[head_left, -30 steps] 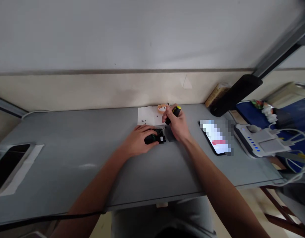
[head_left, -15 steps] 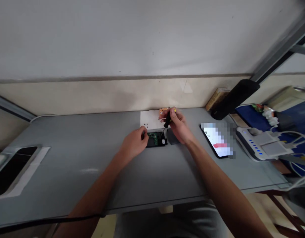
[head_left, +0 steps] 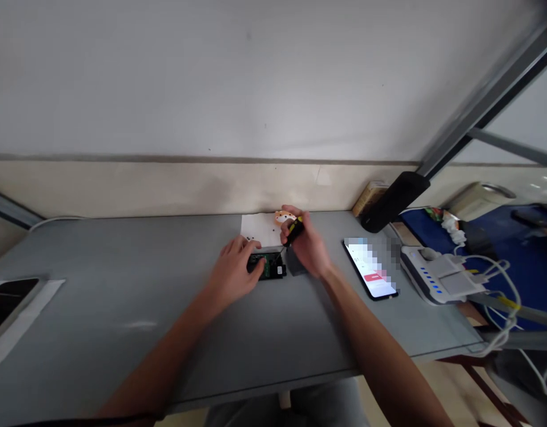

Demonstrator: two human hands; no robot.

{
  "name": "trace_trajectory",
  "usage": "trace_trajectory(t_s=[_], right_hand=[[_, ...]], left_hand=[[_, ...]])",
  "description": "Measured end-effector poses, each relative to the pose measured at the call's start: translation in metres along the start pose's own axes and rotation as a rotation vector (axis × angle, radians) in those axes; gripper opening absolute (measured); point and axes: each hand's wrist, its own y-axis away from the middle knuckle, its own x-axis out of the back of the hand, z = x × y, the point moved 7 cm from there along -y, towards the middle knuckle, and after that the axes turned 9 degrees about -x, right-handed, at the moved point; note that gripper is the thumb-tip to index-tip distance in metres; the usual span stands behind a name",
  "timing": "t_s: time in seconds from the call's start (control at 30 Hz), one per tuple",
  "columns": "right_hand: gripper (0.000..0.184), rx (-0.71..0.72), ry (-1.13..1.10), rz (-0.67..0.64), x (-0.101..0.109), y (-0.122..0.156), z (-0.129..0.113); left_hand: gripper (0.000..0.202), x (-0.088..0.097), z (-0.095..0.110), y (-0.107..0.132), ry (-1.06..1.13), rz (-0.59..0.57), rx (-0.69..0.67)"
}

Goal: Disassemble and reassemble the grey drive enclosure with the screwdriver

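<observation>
My left hand (head_left: 233,271) rests its fingers on an open black electronic device (head_left: 270,267) with a green circuit board, pinning it to the desk. My right hand (head_left: 305,242) grips a small screwdriver (head_left: 294,230) with a black and yellow handle, its thin shaft pointing down toward the board. Behind the device lies a white paper sheet (head_left: 255,230) with several tiny dark screws on it. An orange and white cartoon animal figure (head_left: 285,217) sits at the sheet's far edge. A dark grey flat piece (head_left: 295,265) lies beside the device, partly under my right hand.
All this stands on a long grey desk (head_left: 122,296) against a wall. To the right lie a smartphone (head_left: 369,270) with a lit, blurred screen and a white power bank (head_left: 438,276) with blue lights and cables. A black cylinder (head_left: 394,201) and a book (head_left: 370,198) stand behind them.
My left hand has come back down onto the device after lifting off it. The right hand and screwdriver sit slightly further left, and the whole view has shifted as my head moved.
</observation>
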Motion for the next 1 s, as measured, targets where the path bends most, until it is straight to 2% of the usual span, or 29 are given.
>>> trace_trajectory(t_s=[0.1, 0.2, 0.27, 0.4, 0.53, 0.6, 0.7, 0.87, 1.0], right_hand=[[0.040, 0.046, 0.026, 0.010, 0.000, 0.004, -0.006], [0.046, 0.042, 0.013, -0.002, 0.001, 0.005, -0.005], [0.049, 0.020, 0.061, -0.011, 0.001, 0.004, -0.002], [0.052, 0.077, 0.157, -0.005, 0.000, 0.002, 0.000], [0.054, 0.016, 0.014, 0.002, -0.001, -0.001, 0.005], [0.047, -0.032, -0.042, 0.023, 0.001, -0.001, 0.006], [0.038, -0.018, -0.070, 0.073, 0.007, 0.002, 0.002], [0.053, -0.013, -0.048, 0.045, 0.005, 0.005, -0.001], [0.059, 0.016, 0.043, 0.069, 0.003, 0.004, 0.000]], left_hand=[[0.032, -0.006, 0.013, -0.002, 0.041, -0.076, -0.169], [0.037, -0.017, 0.016, -0.001, 0.083, -0.181, -0.235], [0.032, -0.022, 0.013, -0.001, 0.098, -0.208, -0.242], [0.023, -0.025, 0.008, -0.001, 0.123, -0.180, -0.265], [0.022, -0.026, 0.005, -0.001, 0.120, -0.160, -0.268], [0.022, -0.027, 0.004, -0.001, 0.122, -0.163, -0.263], [0.023, -0.026, 0.003, -0.001, 0.125, -0.158, -0.259], [0.020, -0.028, 0.005, -0.001, 0.132, -0.159, -0.242], [0.022, -0.030, 0.005, -0.002, 0.120, -0.148, -0.166]])
